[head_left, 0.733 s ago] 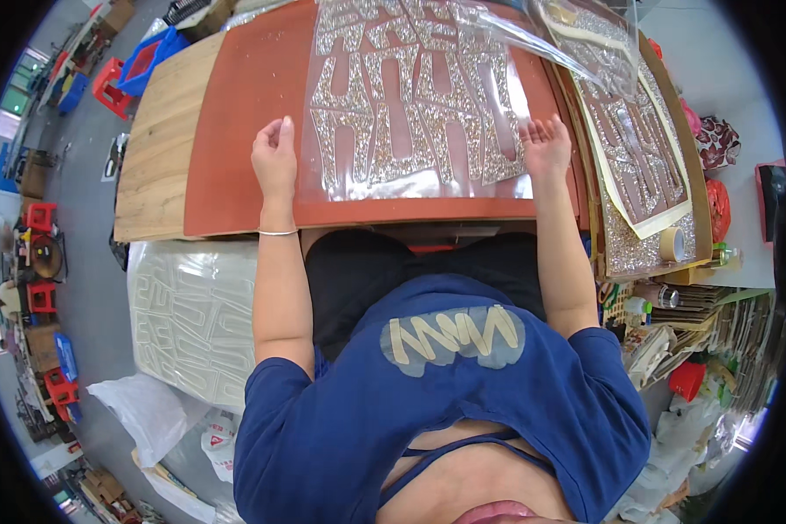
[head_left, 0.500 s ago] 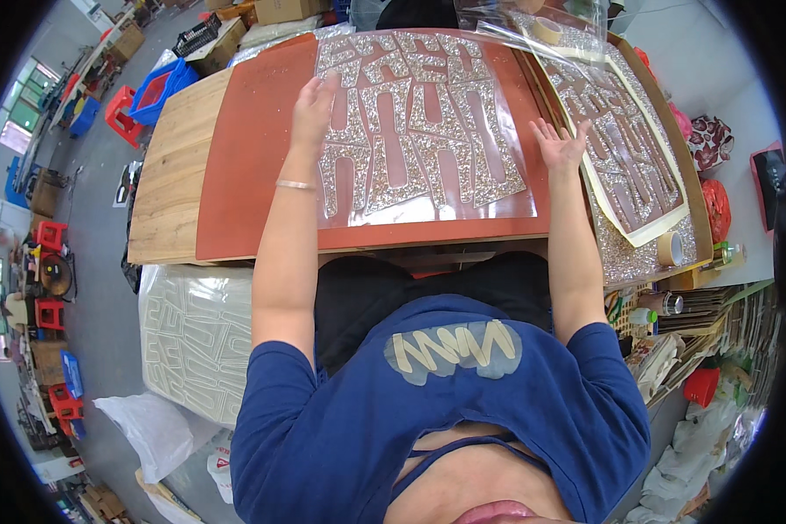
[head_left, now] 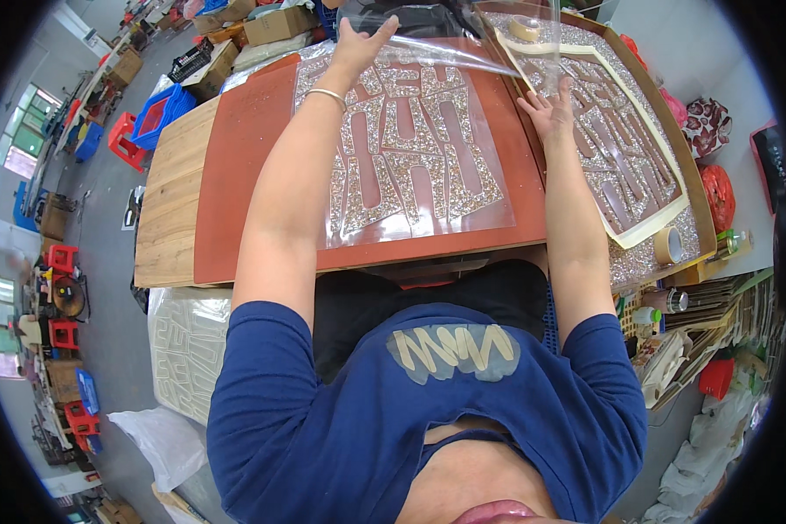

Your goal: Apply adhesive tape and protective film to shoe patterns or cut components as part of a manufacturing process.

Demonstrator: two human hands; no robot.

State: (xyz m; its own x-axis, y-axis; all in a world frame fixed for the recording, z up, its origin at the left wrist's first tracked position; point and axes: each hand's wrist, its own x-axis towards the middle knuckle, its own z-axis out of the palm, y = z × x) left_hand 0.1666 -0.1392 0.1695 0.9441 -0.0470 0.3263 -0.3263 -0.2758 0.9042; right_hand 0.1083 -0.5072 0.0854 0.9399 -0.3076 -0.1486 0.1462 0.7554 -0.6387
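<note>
My left hand (head_left: 363, 45) reaches to the far edge of the table, thumb and fingers spread, against the left part of a raised clear plastic film (head_left: 450, 54). My right hand (head_left: 550, 112) is open near the film's lower right corner, fingers apart; whether they touch it I cannot tell. Below the film lies a clear sheet (head_left: 421, 229) bearing rows of glittery rhinestone shapes (head_left: 399, 179). It rests on a reddish-brown mat (head_left: 253, 175). To the right, a pale-bordered stencil (head_left: 624, 166) lies over loose sparkling stones in a shallow tray (head_left: 703, 210).
Tape rolls (head_left: 669, 245) sit on the tray. Bare wooden board (head_left: 170, 196) shows left of the mat. A pale patterned sheet (head_left: 179, 349) lies at lower left. Stacked cardboard sheets (head_left: 716, 319) stand at right. Dark material (head_left: 410, 17) is behind the film.
The clear film has come further over the rhinestone sheet from the far right. My left hand has moved forward and right to it; my right hand has moved forward.
</note>
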